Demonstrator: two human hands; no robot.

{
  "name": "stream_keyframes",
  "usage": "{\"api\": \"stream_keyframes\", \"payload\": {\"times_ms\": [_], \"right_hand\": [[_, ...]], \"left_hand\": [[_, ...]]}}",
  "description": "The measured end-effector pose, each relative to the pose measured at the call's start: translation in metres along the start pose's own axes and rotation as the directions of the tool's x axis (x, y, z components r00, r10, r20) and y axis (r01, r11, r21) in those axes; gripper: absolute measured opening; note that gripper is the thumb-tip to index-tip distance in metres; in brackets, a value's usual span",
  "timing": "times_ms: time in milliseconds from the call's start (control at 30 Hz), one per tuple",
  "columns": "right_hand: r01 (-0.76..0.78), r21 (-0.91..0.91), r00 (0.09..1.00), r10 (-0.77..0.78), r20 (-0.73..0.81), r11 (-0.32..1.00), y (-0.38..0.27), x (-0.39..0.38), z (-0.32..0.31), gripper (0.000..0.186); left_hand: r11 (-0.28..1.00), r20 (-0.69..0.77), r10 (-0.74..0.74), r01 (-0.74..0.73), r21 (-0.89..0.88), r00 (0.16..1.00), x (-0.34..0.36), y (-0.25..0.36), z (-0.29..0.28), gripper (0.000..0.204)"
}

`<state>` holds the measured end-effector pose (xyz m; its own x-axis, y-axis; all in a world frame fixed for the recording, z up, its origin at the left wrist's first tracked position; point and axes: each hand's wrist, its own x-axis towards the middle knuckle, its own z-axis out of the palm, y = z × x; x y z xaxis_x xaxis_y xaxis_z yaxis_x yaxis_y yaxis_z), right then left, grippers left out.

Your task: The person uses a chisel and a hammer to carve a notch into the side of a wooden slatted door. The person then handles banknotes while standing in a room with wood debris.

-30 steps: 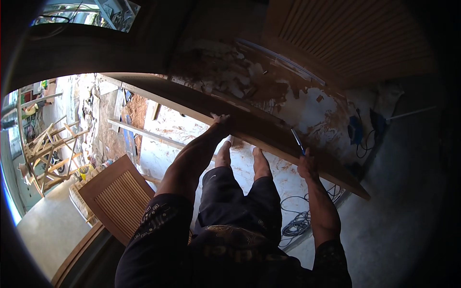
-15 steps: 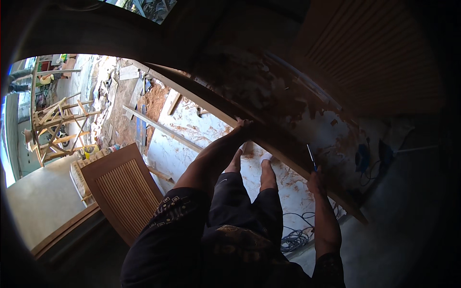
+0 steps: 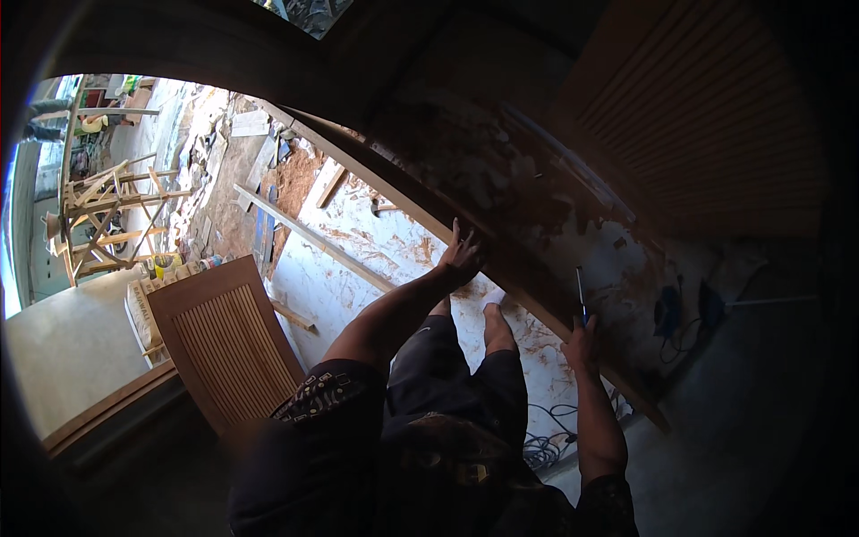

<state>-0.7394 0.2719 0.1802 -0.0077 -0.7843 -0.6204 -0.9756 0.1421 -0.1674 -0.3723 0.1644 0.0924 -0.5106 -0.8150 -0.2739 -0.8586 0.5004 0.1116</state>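
Note:
A long wooden beam [image 3: 394, 185] runs slantwise across the view, from the far left down to the near right. My left hand [image 3: 463, 253] is at its near edge, fingers stretched out and apart, with nothing visible in them. Farther right along the same edge, my right hand [image 3: 582, 345] is closed around the handle of a screwdriver [image 3: 582, 294]. The shaft points away from me above the beam, and its tip looks free of any surface. The beam's far side is in deep shadow.
A slatted wooden shutter panel [image 3: 228, 345] leans at the left beside paper sacks [image 3: 143, 318]. A second slatted panel [image 3: 707, 116] stands in shadow at the far right. Coiled cable [image 3: 548, 450] lies near my legs. Loose timber [image 3: 313, 234] and a blue corded tool [image 3: 667, 311] rest on the floor.
My left hand has loosened from over the beam, and its fingers are now spread at the near edge. The right hand still holds the screwdriver. The view has shifted slightly.

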Motion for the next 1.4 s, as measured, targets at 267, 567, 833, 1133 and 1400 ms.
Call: {"api": "stream_keyframes", "payload": {"times_ms": [267,567,833,1133,1400], "right_hand": [[-0.107,0.170,0.953,0.150,-0.264,0.980,-0.018,-0.039,-0.025,0.074],[-0.327,0.289,0.836,0.418,-0.356,0.900,-0.081,-0.122,-0.014,0.071],[-0.332,0.195,0.891,0.375,-0.257,0.923,-0.093,-0.105,0.010,0.079],[-0.217,0.169,0.865,0.270,-0.423,0.961,-0.110,-0.067,0.005,0.066],[-0.306,0.293,0.871,0.390,-0.297,0.906,-0.117,-0.099,0.016,0.060]], "left_hand": [[0.988,0.014,0.145,-0.146,0.050,0.989,0.013,0.012,0.010,0.031],[0.967,0.264,0.146,-0.193,0.164,0.954,0.012,-0.028,0.029,0.051],[0.986,0.693,0.159,-0.154,-0.070,0.703,0.032,-0.061,-0.010,0.061],[0.978,0.488,0.203,-0.198,-0.063,0.849,0.029,-0.086,0.008,0.050],[0.990,0.486,0.143,-0.124,-0.070,0.862,0.027,-0.079,0.006,0.054]]}}
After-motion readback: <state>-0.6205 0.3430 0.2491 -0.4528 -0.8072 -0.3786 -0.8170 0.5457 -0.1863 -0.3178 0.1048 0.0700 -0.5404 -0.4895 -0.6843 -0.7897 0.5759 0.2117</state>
